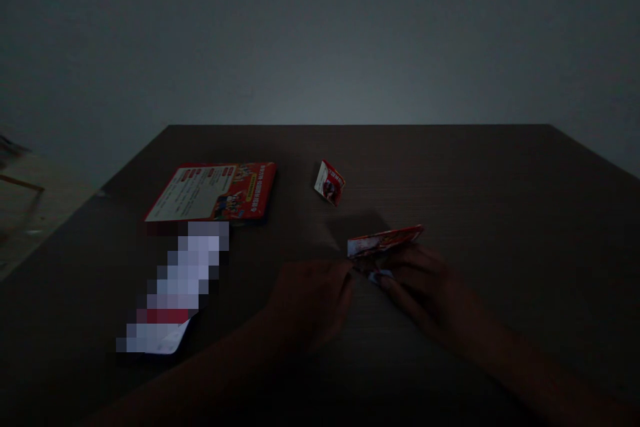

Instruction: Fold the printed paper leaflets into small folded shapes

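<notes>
The scene is very dim. Both my hands rest on a dark wooden table (475, 173). A red and white folded paper piece (385, 241) lies just beyond my fingers. My right hand (425, 290) grips its near edge, and my left hand (313, 300) touches its left end with curled fingers. A second small folded red and white paper (329, 183) stands on the table farther back, apart from both hands.
A red printed booklet (213, 192) lies flat at the left of the table. Nearer to me on the left lies a pale card or sheet (173, 293), blurred out. A grey wall rises behind the table's far edge.
</notes>
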The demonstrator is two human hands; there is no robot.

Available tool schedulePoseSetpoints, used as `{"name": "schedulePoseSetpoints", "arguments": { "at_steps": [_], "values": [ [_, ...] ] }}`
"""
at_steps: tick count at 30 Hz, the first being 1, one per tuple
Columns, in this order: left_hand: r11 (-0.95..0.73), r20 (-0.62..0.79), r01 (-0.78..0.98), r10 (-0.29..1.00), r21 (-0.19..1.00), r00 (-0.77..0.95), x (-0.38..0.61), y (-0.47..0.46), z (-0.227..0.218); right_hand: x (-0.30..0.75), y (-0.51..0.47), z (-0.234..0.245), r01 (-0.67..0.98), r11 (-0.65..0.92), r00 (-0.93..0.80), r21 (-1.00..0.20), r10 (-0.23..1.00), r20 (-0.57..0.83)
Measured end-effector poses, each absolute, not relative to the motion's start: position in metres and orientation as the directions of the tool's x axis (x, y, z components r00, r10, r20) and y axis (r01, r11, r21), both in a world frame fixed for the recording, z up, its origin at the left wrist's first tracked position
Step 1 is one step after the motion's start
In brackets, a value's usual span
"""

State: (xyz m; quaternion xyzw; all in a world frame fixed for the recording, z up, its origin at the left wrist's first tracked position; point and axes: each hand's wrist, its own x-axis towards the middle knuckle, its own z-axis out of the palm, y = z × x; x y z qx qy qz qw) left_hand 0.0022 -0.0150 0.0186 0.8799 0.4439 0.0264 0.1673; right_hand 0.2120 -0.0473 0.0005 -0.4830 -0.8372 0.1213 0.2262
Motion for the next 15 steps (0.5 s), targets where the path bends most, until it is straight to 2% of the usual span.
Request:
{"name": "schedulePoseSetpoints", "arguments": {
  "at_steps": [3, 8, 12, 15],
  "values": [
    [-0.533, -0.106, 0.775, 0.797, 0.339, 0.594, 0.0030, -0.0141, 0.0183, 0.2121, -0.0449, -0.0018, 0.770, 0.438, -0.360, -0.464, 0.899, 0.251],
    [-0.532, -0.073, 0.768, 0.804, 0.356, 0.591, 0.0024, -0.0128, 0.0134, 0.2094, -0.0447, -0.0034, 0.821, 0.331, -0.274, -0.466, 0.943, 0.188],
    [-0.602, 0.098, 0.712, 0.784, 0.363, 0.613, 0.0023, -0.0146, 0.0126, 0.2072, -0.0446, -0.0035, 0.833, 0.284, -0.238, -0.475, 0.959, 0.156],
    [-0.720, 0.211, 0.613, 0.687, 0.324, 0.696, 0.0055, -0.0189, 0.0146, 0.2071, -0.0439, -0.0052, 0.841, 0.257, -0.215, -0.477, 0.966, 0.141]
  ]
}}
